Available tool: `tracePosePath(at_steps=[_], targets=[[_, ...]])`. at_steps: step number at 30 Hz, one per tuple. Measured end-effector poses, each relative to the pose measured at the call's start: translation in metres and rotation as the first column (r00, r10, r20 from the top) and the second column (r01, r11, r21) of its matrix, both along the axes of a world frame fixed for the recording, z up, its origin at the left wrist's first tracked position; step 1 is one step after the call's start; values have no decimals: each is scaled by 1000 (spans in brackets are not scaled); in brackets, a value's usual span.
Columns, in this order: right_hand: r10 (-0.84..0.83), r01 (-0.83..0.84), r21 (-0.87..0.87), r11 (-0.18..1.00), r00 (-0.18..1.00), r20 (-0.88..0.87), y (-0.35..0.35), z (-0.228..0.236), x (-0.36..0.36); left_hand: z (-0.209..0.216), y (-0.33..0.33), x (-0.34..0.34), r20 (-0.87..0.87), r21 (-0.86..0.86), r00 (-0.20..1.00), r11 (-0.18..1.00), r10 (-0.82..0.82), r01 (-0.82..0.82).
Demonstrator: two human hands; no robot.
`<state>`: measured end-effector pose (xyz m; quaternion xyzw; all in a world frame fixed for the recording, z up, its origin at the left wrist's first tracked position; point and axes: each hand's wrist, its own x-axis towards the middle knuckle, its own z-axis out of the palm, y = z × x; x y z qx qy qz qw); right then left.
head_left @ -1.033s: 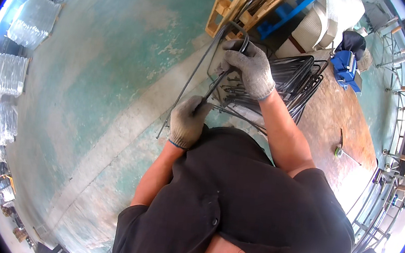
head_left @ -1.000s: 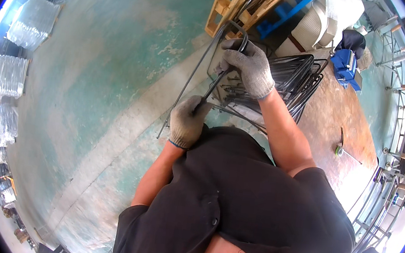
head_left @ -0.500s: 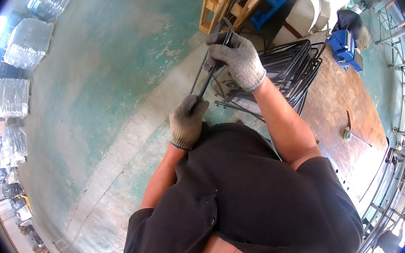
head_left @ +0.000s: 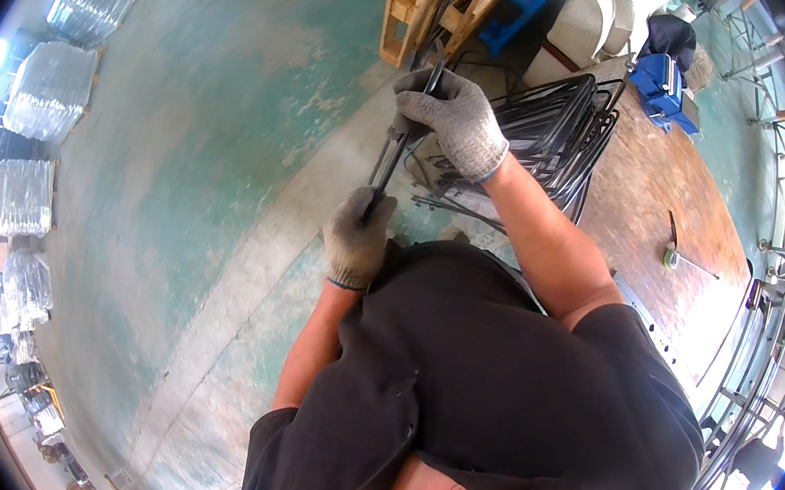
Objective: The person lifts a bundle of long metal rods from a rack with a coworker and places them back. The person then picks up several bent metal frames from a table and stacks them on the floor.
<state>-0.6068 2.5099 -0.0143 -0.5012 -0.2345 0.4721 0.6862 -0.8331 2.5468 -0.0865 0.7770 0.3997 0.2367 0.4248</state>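
A narrow black metal rod frame [head_left: 390,165] is held at a slant in front of my body, above the floor. My left hand [head_left: 357,233], in a grey knit glove, is closed round its near end. Farther up, my gloved right hand [head_left: 455,121] wraps round the same frame, its thumb lying across the rod. The gloves hide parts of the frame, and its far tip blends into the background. Just right of my right hand, a pile of similar black bent rod frames [head_left: 566,124] lies at the edge of the brown worktable [head_left: 644,201].
A wooden crate frame [head_left: 396,28] stands ahead with dark rods in it. On the table are a blue metal block-like device [head_left: 662,87] and a small green round tool [head_left: 671,259]. Plastic-wrapped stacks [head_left: 47,90] line the far left of the green floor [head_left: 193,126].
The view has shifted slightly. Both hands keep their hold on the rod frame, which has turned a little so its two sides appear closer together.
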Motion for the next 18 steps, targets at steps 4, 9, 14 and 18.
tracePosePath(at_steps=[4, 9, 14, 18], targets=[[0, -1, -11, 1000, 992, -128, -2, 3, 1, -34, 13, -9, 14, 89, 1000, 996, 7, -9], [-12, 13, 5, 1000, 988, -157, -12, -6, -7, -31, 9, -9, -9, -150, 1000, 989, 13, -14], [34, -26, 54, 998, 990, -137, -20, -1, 1, -41, 7, -7, 34, -167, 996, 982, -88, 93], [-46, 47, 149, 988, 999, -6, -23, 5, 5, -16, 4, -1, 177, -231, 984, 973, 14, 27]])
